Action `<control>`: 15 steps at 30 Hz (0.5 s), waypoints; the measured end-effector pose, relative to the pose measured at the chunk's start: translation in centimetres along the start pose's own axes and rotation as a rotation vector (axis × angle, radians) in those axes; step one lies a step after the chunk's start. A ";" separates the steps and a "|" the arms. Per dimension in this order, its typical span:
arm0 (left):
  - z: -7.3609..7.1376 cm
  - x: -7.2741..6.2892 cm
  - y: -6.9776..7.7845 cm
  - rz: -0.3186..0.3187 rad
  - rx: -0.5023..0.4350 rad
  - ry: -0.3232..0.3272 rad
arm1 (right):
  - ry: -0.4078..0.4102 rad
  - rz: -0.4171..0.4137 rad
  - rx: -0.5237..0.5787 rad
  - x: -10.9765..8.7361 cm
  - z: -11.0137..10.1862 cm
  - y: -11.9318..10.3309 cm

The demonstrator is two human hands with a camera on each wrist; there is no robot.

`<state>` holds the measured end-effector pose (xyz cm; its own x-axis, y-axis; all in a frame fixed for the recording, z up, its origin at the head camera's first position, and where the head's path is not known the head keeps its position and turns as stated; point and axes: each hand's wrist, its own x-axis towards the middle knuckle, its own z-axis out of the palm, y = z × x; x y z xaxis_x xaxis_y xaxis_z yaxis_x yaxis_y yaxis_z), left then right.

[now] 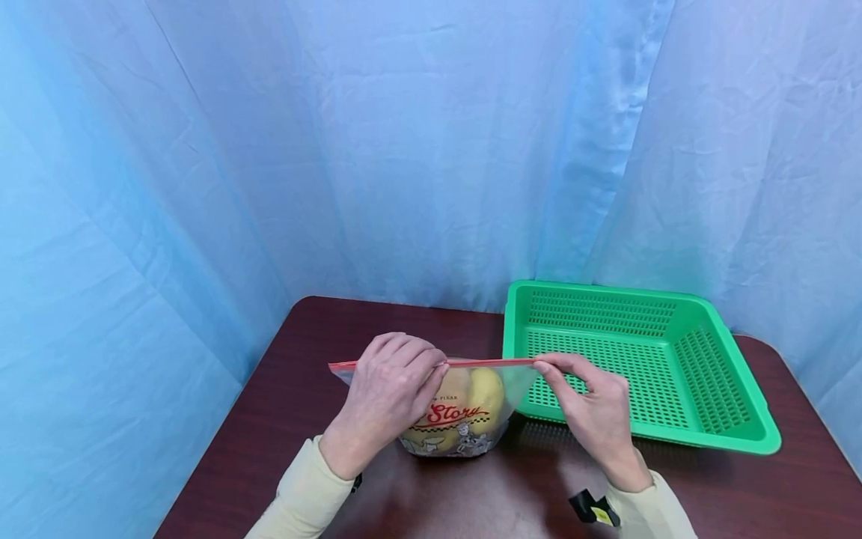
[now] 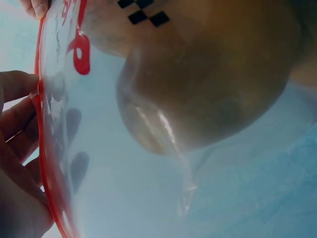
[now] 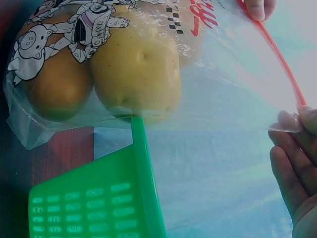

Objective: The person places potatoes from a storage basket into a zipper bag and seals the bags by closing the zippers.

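Observation:
A clear zip bag [image 1: 450,419] with red lettering and cartoon figures hangs upright between both hands, its red zip strip [image 1: 491,362] stretched nearly level across the top. Inside are several yellow-brown potatoes [image 3: 136,69], partly hidden by the print. My left hand [image 1: 393,382] pinches the strip left of its middle, thumb on the near side. At the strip's right end, my right hand [image 1: 592,404] pinches the corner between thumb and index finger. Its other fingers [image 3: 290,171] show in the right wrist view. Whether the bag's bottom touches the table cannot be told.
A green perforated basket [image 1: 734,359] stands on the dark red-brown table [image 1: 269,449], just right of the bag and beyond my right hand. Light blue curtains [image 1: 431,165] hang behind the table and along its left side.

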<state>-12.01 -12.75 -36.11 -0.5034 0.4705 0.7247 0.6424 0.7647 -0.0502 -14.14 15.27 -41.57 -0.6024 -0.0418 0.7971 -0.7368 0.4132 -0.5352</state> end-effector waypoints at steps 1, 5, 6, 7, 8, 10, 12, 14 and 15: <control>0.0 -0.1 0.0 0.001 -0.002 0.002 | 0.000 0.001 -0.005 0.0 0.0 0.0; -0.1 -0.3 0.0 0.003 -0.005 0.010 | -0.002 -0.001 -0.016 -0.1 -0.1 0.0; -0.1 -0.3 0.0 0.003 -0.005 0.010 | -0.001 -0.002 -0.020 -0.1 -0.1 0.0; -0.1 -0.4 -0.1 0.002 -0.004 0.010 | -0.002 -0.002 -0.022 -0.1 -0.1 0.0; -0.1 -0.4 -0.1 0.000 -0.003 0.010 | -0.002 0.000 -0.021 -0.1 -0.2 0.0; -0.2 -0.4 -0.1 -0.003 0.001 0.007 | -0.002 0.000 -0.021 -0.1 -0.2 -0.1; -0.3 -0.5 -0.2 -0.004 0.005 0.007 | -0.001 0.001 -0.022 0.0 -0.2 -0.1; -0.3 -0.6 -0.3 -0.008 0.007 0.008 | 0.000 0.002 -0.023 0.0 -0.2 -0.1; -0.4 -0.6 -0.3 -0.009 0.008 0.009 | 0.000 0.001 -0.024 0.0 -0.2 -0.1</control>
<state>-11.68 -13.40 -36.28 -0.5039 0.4597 0.7313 0.6331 0.7725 -0.0494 -14.03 15.41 -41.52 -0.6031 -0.0413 0.7966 -0.7286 0.4350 -0.5291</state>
